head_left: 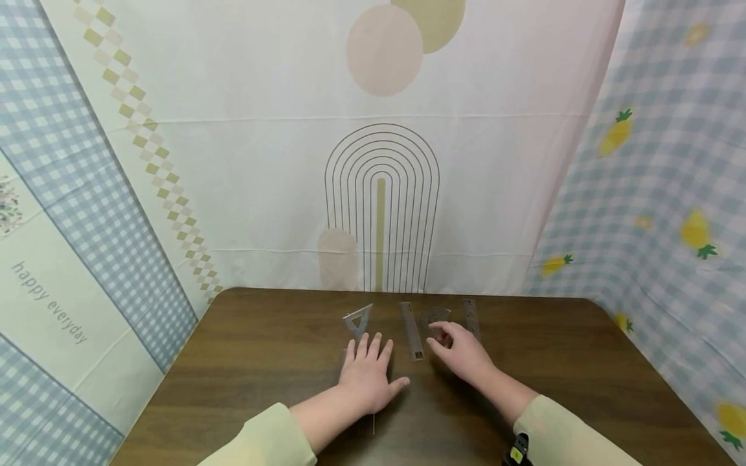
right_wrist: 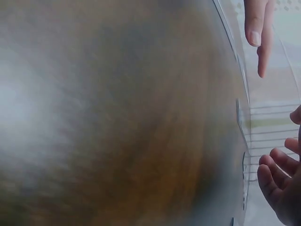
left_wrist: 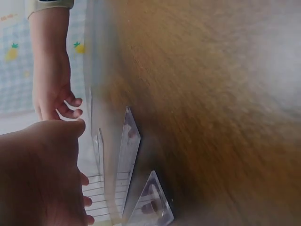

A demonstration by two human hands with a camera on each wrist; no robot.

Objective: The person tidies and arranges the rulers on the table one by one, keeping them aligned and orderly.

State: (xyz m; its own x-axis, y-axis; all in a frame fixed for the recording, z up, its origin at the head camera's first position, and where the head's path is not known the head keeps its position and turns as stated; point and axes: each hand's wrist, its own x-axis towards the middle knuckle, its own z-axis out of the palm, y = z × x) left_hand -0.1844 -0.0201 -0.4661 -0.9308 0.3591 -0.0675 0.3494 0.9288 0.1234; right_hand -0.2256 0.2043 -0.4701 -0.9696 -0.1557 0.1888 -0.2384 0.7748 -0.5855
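Note:
My left hand [head_left: 368, 378] is spread with straight fingers over the table, just in front of a clear triangular set square [head_left: 358, 320]. In the left wrist view, a clear triangular piece [left_wrist: 153, 202] shows below and right of that hand. A long clear ruler [head_left: 412, 331] lies between the two hands. My right hand [head_left: 463, 353] hovers above the table, its fingers loosely bent. It partly covers a clear protractor [head_left: 437, 314] and the near end of a second clear ruler [head_left: 471, 314]. Nothing shows between the right fingers [right_wrist: 270, 181] in the right wrist view.
The tools lie in a row near the far edge of the brown wooden table [head_left: 262, 375]. Behind it hangs a white patterned cloth [head_left: 262, 194]. Checked cloths hang at the left and right. A dark watch [head_left: 517, 450] is at the right sleeve.

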